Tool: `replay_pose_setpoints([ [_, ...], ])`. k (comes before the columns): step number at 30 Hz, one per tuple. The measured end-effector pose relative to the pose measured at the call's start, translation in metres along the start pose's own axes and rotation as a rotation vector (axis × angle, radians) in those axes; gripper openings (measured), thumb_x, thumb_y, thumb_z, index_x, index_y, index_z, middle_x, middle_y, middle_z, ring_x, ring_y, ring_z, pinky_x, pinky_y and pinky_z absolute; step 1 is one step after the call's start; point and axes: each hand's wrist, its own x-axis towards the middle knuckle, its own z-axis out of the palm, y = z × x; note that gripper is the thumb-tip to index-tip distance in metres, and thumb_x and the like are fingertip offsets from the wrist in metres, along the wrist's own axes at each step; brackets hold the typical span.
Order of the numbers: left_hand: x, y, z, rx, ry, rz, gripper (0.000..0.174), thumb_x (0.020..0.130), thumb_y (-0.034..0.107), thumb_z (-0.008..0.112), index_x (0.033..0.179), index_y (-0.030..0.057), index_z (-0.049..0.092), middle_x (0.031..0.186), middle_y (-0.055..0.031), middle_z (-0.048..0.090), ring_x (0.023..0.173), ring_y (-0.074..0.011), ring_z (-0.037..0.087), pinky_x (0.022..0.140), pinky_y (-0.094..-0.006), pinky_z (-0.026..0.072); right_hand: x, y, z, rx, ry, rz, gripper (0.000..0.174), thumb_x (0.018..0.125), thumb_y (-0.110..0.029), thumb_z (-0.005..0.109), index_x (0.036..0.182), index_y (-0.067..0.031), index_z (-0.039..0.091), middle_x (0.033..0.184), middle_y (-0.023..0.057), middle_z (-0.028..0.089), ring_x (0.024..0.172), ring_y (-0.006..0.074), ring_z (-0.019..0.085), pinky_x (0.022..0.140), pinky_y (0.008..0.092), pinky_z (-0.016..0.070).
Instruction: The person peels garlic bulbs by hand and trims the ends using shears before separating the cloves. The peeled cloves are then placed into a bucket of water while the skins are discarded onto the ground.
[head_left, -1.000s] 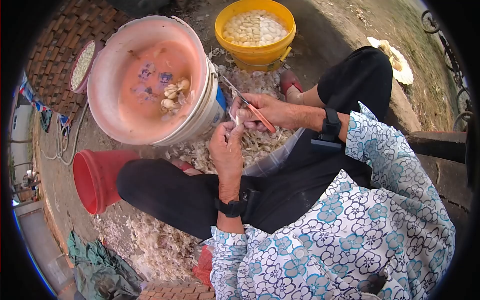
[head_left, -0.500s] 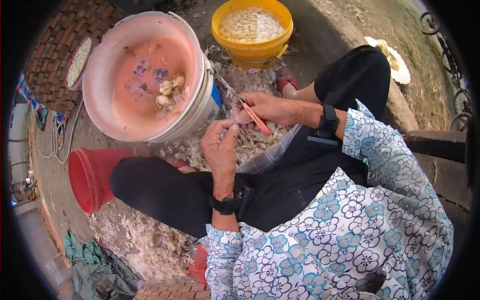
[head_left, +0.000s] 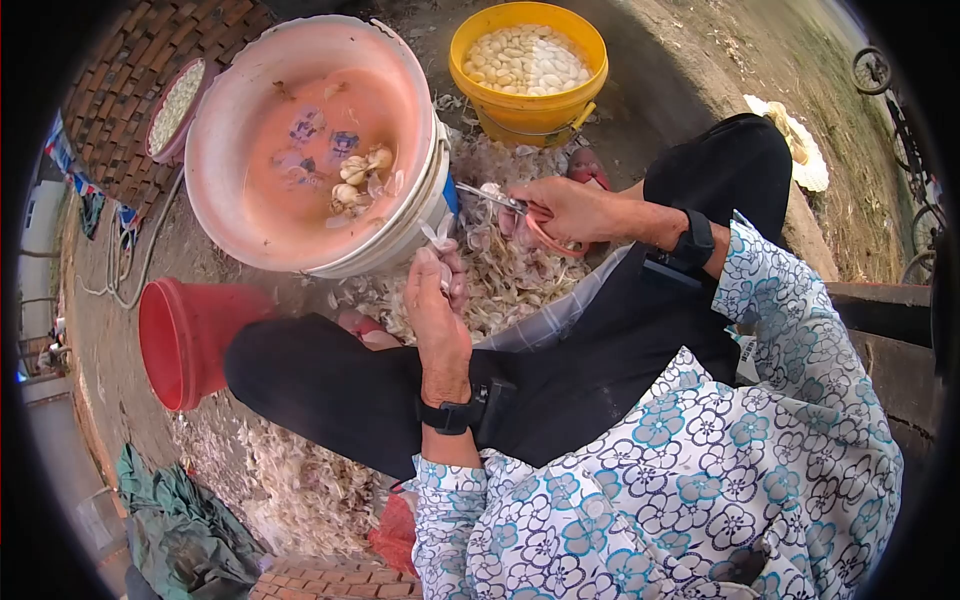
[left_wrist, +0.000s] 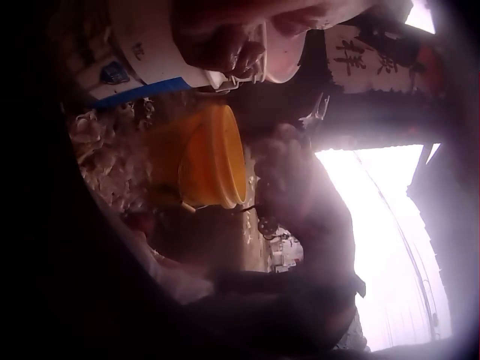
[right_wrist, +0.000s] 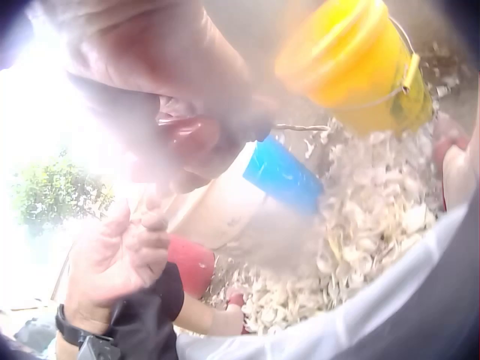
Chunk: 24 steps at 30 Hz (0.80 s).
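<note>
In the head view the right hand (head_left: 570, 212) grips scissors with orange handles (head_left: 556, 240), blades pointing left toward the big bucket; something pale shows by its fingers. Lower and to the left, the left hand (head_left: 440, 315) pinches a whitish piece of garlic or peel (head_left: 437, 237) between thumb and fingers. The two hands are apart. Beyond the left hand stands the large white bucket with a pinkish basin (head_left: 230, 200), where a few garlic bulbs (head_left: 352, 195) lie. The right wrist view shows the left hand (right_wrist: 124, 259) with bent fingers.
A yellow bucket (head_left: 500, 100) of peeled cloves stands at the top, and a red bucket (head_left: 185, 345) at the left. Loose peels (head_left: 500, 280) cover the ground and a cloth between the legs. A green cloth (head_left: 180, 520) lies at the lower left.
The hands, together before, have separated. The right hand has moved up and right with the scissors, which have turned to point left. The left hand holds the whitish piece away from them.
</note>
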Motion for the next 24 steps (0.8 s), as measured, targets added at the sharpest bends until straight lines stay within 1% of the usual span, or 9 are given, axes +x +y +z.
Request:
replay_pose_setpoints([
  [1, -0.001, -0.001, 0.002, -0.007, -0.036, -0.034, 0.024, 0.092, 0.011, 0.055, 0.112, -0.001, 0.053, 0.087, -0.002, 0.055, 0.066, -0.0082, 0.045, 0.057, -0.0214, 0.0335, 0.003, 0.001, -0.012, -0.192, 0.108, -0.115, 0.023, 0.084, 0.002, 0.053, 0.107, -0.0008, 0.051, 0.069, -0.0022, 0.053, 0.061, 0.0042, 0.054, 0.051, 0.0198, 0.0449],
  [3, -0.001, -0.004, 0.005, -0.048, -0.105, -0.072, 0.029, 0.092, 0.01, 0.055, 0.119, -0.0019, 0.051, 0.096, -0.0048, 0.057, 0.078, -0.0097, 0.05, 0.066, -0.0215, 0.0391, 0.016, 0.0, -0.053, -0.042, 0.349, -0.181, 0.02, 0.087, -0.001, 0.054, 0.107, -0.0012, 0.052, 0.068, -0.001, 0.053, 0.06, 0.0053, 0.055, 0.054, 0.0227, 0.0469],
  [5, -0.003, -0.006, 0.014, 0.139, -0.13, 0.008, 0.036, 0.092, 0.009, 0.056, 0.126, -0.0024, 0.047, 0.108, -0.0082, 0.059, 0.087, -0.0121, 0.054, 0.076, -0.024, 0.044, 0.012, -0.026, -0.106, -0.552, 0.585, -0.218, 0.017, 0.089, -0.002, 0.053, 0.106, -0.002, 0.052, 0.07, 0.0014, 0.055, 0.06, 0.0071, 0.057, 0.054, 0.0247, 0.048],
  [10, -0.003, -0.007, 0.014, 0.224, -0.148, 0.074, 0.042, 0.091, 0.007, 0.059, 0.13, -0.0008, 0.046, 0.111, -0.0104, 0.061, 0.088, -0.0126, 0.058, 0.077, -0.0253, 0.0472, 0.008, -0.05, -0.075, -0.535, 0.602, -0.229, 0.016, 0.093, -0.005, 0.049, 0.109, -0.0015, 0.05, 0.072, 0.0046, 0.057, 0.062, 0.0085, 0.059, 0.052, 0.0236, 0.0489],
  [11, -0.004, -0.006, 0.016, 0.253, -0.107, 0.073, 0.043, 0.09, 0.007, 0.06, 0.13, -0.0004, 0.046, 0.109, -0.0099, 0.062, 0.085, -0.0126, 0.059, 0.075, -0.0244, 0.0478, 0.008, -0.042, -0.048, 0.045, 0.362, -0.232, 0.016, 0.093, -0.007, 0.05, 0.109, -0.0014, 0.05, 0.076, 0.0049, 0.059, 0.06, 0.0088, 0.058, 0.051, 0.0231, 0.0488],
  [14, -0.002, -0.004, 0.016, 0.273, -0.058, 0.094, 0.046, 0.088, 0.006, 0.063, 0.13, 0.0004, 0.046, 0.103, -0.0096, 0.065, 0.082, -0.0128, 0.061, 0.071, -0.0233, 0.0486, -0.003, -0.036, -0.003, 0.08, -0.052, 0.022, 0.023, 0.093, -0.013, 0.049, 0.112, 0.0005, 0.049, 0.081, 0.0085, 0.062, 0.067, 0.0138, 0.061, 0.06, 0.027, 0.0495],
  [17, -0.006, 0.0, 0.022, 0.301, -0.03, 0.159, 0.048, 0.087, 0.004, 0.064, 0.131, 0.0008, 0.044, 0.1, -0.0107, 0.065, 0.082, -0.0127, 0.061, 0.07, -0.0234, 0.0491, 0.001, 0.014, 0.026, -0.321, 0.056, -0.209, 0.027, 0.094, -0.029, 0.052, 0.092, -0.0018, 0.05, 0.074, 0.0143, 0.061, 0.069, 0.0263, 0.062, 0.06, 0.0366, 0.0467],
  [20, -0.008, 0.0, 0.034, 0.412, -0.004, 0.279, 0.05, 0.087, 0.0, 0.062, 0.133, 0.0006, 0.041, 0.098, -0.0116, 0.065, 0.083, -0.0123, 0.061, 0.07, -0.024, 0.0494, -0.007, -0.006, 0.024, -0.292, -0.084, -0.039, 0.032, 0.094, -0.035, 0.051, 0.094, -0.0023, 0.05, 0.077, 0.0187, 0.06, 0.071, 0.0352, 0.061, 0.063, 0.0425, 0.0446],
  [24, -0.008, -0.003, 0.032, 0.731, 0.049, 0.463, 0.053, 0.087, -0.005, 0.059, 0.136, 0.0008, 0.038, 0.092, -0.0084, 0.063, 0.081, -0.0117, 0.059, 0.072, -0.0239, 0.049, -0.006, -0.002, 0.026, -0.468, -0.054, -0.167, 0.038, 0.095, -0.04, 0.049, 0.092, -0.0017, 0.051, 0.07, 0.0148, 0.061, 0.066, 0.0298, 0.063, 0.059, 0.0394, 0.0465],
])
